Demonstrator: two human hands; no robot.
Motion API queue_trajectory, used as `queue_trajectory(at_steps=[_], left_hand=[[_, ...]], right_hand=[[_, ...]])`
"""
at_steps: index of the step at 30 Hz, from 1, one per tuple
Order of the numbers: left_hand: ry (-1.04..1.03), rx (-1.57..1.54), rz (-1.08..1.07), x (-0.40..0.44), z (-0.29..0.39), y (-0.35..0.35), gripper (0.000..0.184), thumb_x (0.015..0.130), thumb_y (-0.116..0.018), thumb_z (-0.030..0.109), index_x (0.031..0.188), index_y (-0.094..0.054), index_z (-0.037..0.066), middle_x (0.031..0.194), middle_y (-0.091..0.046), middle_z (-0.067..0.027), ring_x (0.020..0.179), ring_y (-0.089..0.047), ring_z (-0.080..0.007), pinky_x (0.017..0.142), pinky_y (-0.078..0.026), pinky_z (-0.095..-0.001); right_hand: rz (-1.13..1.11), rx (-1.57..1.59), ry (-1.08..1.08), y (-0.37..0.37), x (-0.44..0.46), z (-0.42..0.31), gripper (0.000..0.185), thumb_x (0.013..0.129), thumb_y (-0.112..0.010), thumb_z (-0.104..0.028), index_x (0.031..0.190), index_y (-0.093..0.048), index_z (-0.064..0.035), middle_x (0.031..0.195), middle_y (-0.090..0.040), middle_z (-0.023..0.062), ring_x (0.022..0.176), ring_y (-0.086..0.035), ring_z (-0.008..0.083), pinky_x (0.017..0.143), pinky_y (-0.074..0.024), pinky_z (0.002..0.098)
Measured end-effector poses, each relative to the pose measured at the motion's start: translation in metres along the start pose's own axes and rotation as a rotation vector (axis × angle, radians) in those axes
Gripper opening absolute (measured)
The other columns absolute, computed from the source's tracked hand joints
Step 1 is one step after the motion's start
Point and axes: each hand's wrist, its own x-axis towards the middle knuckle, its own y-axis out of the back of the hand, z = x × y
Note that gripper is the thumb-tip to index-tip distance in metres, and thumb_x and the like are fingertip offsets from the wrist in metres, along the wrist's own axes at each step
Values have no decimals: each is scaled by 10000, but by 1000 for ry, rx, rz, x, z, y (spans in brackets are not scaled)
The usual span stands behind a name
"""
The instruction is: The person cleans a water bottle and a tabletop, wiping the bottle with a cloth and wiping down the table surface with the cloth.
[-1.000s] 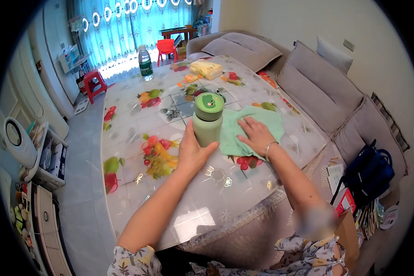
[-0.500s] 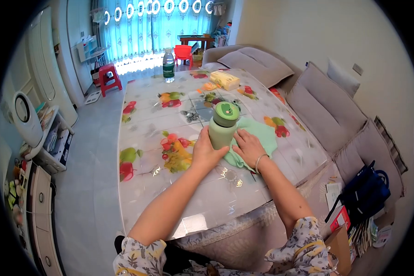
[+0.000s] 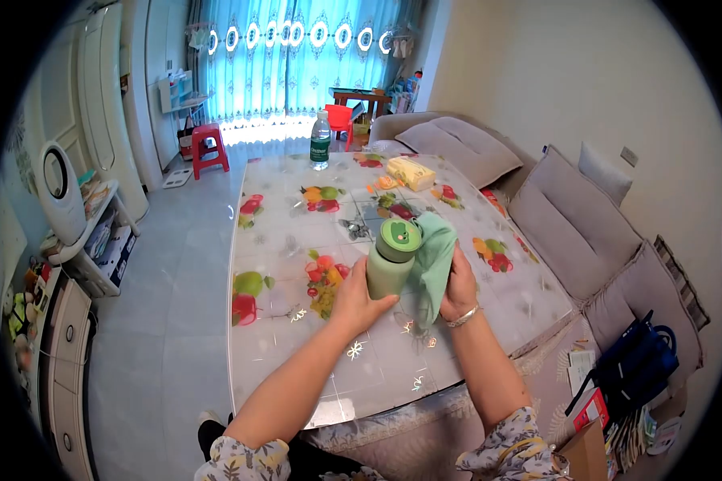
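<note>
A pale green bottle [image 3: 388, 276] with a darker green lid stands over the near middle of the table; whether its base touches the tabletop I cannot tell. My left hand [image 3: 358, 293] is wrapped round its left side, thumb across the front. To the right of the bottle, my right hand [image 3: 459, 289] grips a light green cloth [image 3: 435, 260], its fingers partly hidden behind the fabric. The cloth is bunched and raised, hanging down close beside the bottle.
On the fruit-patterned table [image 3: 361, 385] stand a water bottle [image 3: 320, 143] and a yellow tissue pack [image 3: 410, 172] toward the far end. A grey sofa [image 3: 569, 216] runs along the right, with a dark blue backpack [image 3: 635, 361] on it. Red stool [image 3: 209, 151] at far left.
My right hand lay flat on the spread cloth; now it has gathered the cloth and lifted it beside the bottle. My left hand stays on the bottle. The camera view has shifted.
</note>
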Motion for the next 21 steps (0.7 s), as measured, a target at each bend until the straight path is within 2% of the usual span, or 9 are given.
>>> queue_trajectory(at_steps=[3, 5, 8, 10, 11, 13, 15, 17, 21], left_hand=[[-28, -14, -5, -1, -3, 0, 830, 695, -849, 248, 1368, -424, 13, 1235, -604, -242, 1154, -591, -401, 972, -481, -450], [-36, -29, -8, -1, -5, 0, 834, 692, -847, 233, 1366, -408, 9, 1243, -589, -253, 1166, -574, -411, 972, -477, -458], [-48, -56, 31, 0, -8, -1, 820, 698, -844, 226, 1380, -436, 24, 1225, -621, -232, 1146, -607, -392, 980, -482, -441], [-17, -9, 5, 0, -10, -1, 823, 710, -815, 194, 1404, -406, 28, 1229, -619, -237, 1148, -607, -394, 984, -480, -441], [-11, -15, -1, 0, -12, -2, 823, 710, -815, 194, 1404, -406, 28, 1229, -619, -237, 1148, -607, -394, 984, -480, -441], [8, -22, -72, 2, -6, 5, 917, 706, -799, 179, 1454, -292, 19, 1247, -583, -262, 1177, -565, -439, 988, -472, -465], [55, -81, -150, 4, -9, 7, 983, 713, -790, 184, 1503, -225, 32, 1342, -510, -282, 1272, -501, -426, 1043, -438, -449], [-46, -120, -75, 7, -31, -3, 1053, 719, -782, 189, 1550, -150, 56, 1470, -364, -284, 1367, -396, -409, 1105, -378, -447], [-118, -140, 83, 8, 11, 10, 1051, 745, -781, 208, 1570, -148, 53, 1470, -367, -210, 1368, -382, -344, 1143, -315, -435]], right_hand=[[-186, 207, -21, -41, 3, 3, 438, 1091, -320, -333, 1325, -531, -28, 1262, -628, 91, 1159, -604, 217, 1019, -475, 343], [-158, 193, 35, -41, 11, 20, 470, 1093, -292, -351, 1337, -521, -21, 1256, -629, 104, 1167, -604, 224, 1019, -479, 356], [-84, 137, 36, -44, 12, 36, 502, 1087, -302, -383, 1314, -541, -5, 1226, -647, 111, 1108, -638, 225, 987, -502, 356], [176, -43, 19, -47, 6, 48, 553, 1076, -311, -435, 1277, -570, 11, 1196, -664, 122, 1047, -667, 225, 950, -524, 351], [185, -47, 16, -45, 6, 53, 553, 1076, -311, -435, 1277, -570, 11, 1196, -664, 122, 1047, -667, 225, 950, -524, 351], [266, -222, 31, -34, 8, 65, 577, 1064, -332, -462, 1232, -600, 20, 1165, -679, 131, 1016, -679, 224, 925, -535, 344], [239, -167, 32, -23, 13, 72, 562, 1059, -352, -452, 1211, -615, 21, 1155, -680, 131, 1029, -676, 219, 919, -534, 344], [241, -106, -35, -20, 18, 75, 544, 1056, -366, -438, 1190, -628, 19, 1147, -683, 124, 1028, -674, 223, 913, -530, 344], [220, -204, -85, -24, 15, 72, 512, 1054, -389, -412, 1195, -620, 23, 1148, -680, 122, 1020, -670, 221, 904, -526, 339]])
